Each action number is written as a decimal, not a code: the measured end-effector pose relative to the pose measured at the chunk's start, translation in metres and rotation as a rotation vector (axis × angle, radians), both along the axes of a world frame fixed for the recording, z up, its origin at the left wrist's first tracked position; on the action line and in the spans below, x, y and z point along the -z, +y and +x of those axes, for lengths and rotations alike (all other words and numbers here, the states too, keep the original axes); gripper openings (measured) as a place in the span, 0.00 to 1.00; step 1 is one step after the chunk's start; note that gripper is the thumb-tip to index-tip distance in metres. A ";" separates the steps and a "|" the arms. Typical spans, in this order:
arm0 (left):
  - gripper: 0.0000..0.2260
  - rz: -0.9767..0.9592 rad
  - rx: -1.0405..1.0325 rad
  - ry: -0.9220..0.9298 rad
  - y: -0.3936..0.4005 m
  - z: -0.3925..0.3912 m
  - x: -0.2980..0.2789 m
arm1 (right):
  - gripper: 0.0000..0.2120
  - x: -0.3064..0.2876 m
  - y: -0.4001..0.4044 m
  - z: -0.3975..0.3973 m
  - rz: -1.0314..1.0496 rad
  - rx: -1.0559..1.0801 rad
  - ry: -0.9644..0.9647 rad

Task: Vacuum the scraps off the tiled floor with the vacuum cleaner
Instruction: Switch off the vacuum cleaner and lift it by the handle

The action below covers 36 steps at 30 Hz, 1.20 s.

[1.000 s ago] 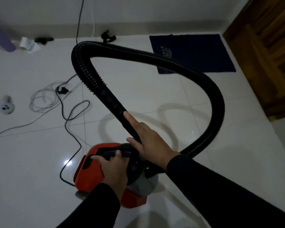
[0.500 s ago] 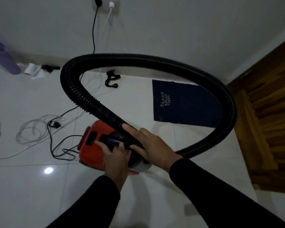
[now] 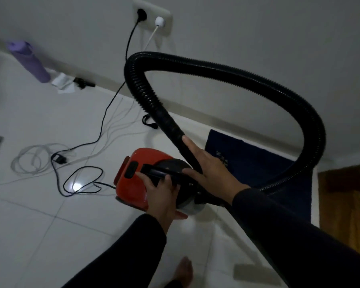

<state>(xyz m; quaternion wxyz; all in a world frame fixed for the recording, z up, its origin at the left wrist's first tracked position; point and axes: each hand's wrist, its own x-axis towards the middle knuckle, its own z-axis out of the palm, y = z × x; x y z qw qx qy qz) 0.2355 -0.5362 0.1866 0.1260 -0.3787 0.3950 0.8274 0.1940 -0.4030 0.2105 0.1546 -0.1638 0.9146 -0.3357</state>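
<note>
At frame centre, the glossy red vacuum cleaner [image 3: 139, 179] sits on shiny white tiles [image 3: 40, 225]. The left hand [image 3: 160, 191] clenches its black handle [image 3: 158, 172]; the right hand [image 3: 210, 169] grasps the ribbed black hose [image 3: 258, 80] (smooth cuff end).

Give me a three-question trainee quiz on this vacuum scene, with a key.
1. True or false: the left hand grips the handle of the red vacuum cleaner.
2. What does the right hand hold? A hose B mat C plug
3. What colour is the cord plugged into the wall socket beside the black cord?

Key: 1 true. 2 A, the black hose. 3 white.
</note>
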 end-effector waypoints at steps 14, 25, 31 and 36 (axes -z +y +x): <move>0.39 0.002 -0.253 -0.096 0.111 -0.140 0.100 | 0.37 0.087 0.112 -0.183 0.059 -0.239 -0.297; 0.39 -0.066 -0.255 -0.003 0.201 -0.192 0.208 | 0.37 0.212 0.205 -0.246 -0.046 -0.357 -0.388; 0.38 -0.090 -0.251 0.010 0.225 -0.194 0.259 | 0.38 0.269 0.233 -0.243 -0.100 -0.407 -0.401; 0.38 -0.104 -0.249 -0.019 0.223 -0.187 0.291 | 0.39 0.298 0.240 -0.243 -0.084 -0.411 -0.406</move>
